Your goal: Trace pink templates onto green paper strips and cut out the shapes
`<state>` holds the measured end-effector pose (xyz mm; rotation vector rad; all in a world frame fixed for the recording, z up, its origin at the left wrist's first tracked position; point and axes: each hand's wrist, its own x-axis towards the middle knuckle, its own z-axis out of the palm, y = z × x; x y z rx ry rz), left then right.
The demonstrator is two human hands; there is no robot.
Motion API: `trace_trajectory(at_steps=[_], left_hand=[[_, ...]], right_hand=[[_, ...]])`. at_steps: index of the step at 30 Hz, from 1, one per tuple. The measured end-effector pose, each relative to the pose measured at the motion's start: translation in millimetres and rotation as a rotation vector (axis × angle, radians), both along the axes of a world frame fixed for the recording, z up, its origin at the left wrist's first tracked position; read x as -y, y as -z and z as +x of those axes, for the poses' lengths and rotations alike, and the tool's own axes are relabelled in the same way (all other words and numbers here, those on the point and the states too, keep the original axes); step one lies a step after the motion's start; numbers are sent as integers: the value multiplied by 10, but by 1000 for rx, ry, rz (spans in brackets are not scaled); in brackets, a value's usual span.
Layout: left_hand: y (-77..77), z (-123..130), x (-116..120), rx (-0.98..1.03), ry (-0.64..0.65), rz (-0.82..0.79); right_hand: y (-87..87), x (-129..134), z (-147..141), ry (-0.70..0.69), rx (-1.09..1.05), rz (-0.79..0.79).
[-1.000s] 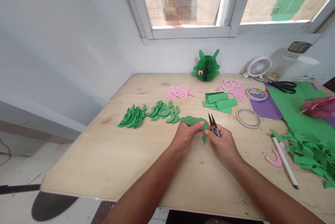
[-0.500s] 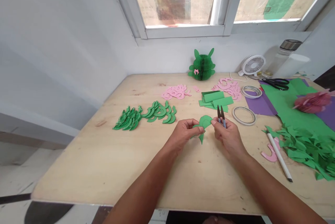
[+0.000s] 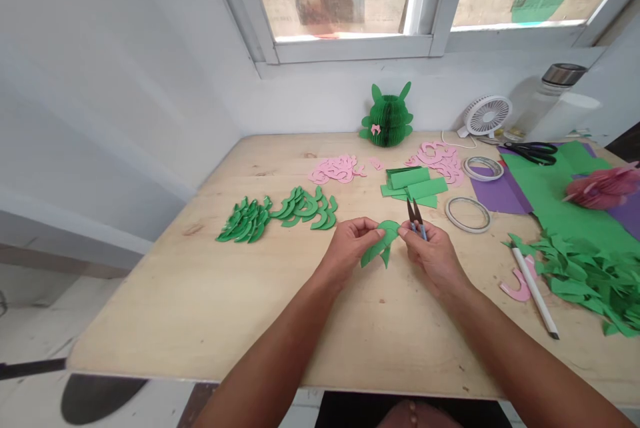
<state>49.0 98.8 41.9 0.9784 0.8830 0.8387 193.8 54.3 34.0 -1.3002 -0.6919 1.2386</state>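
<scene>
Over the middle of the desk (image 3: 200, 308): my left grip (image 3: 353, 247) was pinched on a green paper piece (image 3: 389, 231), thumb on top, a pointed tail hanging below. My right grip (image 3: 434, 256) was closed round small snips (image 3: 419, 215), blades up and slightly parted; its fingertips met the paper's right edge. To the left, two heaps of green curved cut-outs (image 3: 245, 221), side by side. Just beyond my hands, flat green strips (image 3: 415, 183), stacked askew. Near my right hand, a tape ring (image 3: 470, 230) lay flat. Farther right, a white pen (image 3: 536, 291) lay across a pink curved piece (image 3: 513, 292), beside a pile of green scraps (image 3: 590, 281). Against the wall stood a green honeycomb paper figure (image 3: 387, 121) with a pink bow.
</scene>
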Motion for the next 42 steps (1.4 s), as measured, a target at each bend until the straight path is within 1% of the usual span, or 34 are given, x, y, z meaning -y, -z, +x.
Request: trace_trajectory(at_steps=[6,13,15,20,23,28,36,42], left_hand=[[15,10,-5,30,-38,-10],[8,10,5,21,26,-29],[1,8,9,21,20,-22],[-56,-33,-15,28,-26,-17],[-107,-83,-46,26,-39,-11],[-162,-162,-99,19,-67,0],[-117,-180,-131,-2,-34,45],[-88,-138,-108,-26,-58,70]], right_hand=[[8,4,-8,-14,-10,2],[41,1,0,-31,10,-1],[38,4,4,-46,42,4],[-26,23,5,-136,91,47],[-47,28,1,-181,90,-1],[-13,31,4,-244,147,-50],[86,34,11,-347,200,-58],[118,16,0,-330,217,-60]])
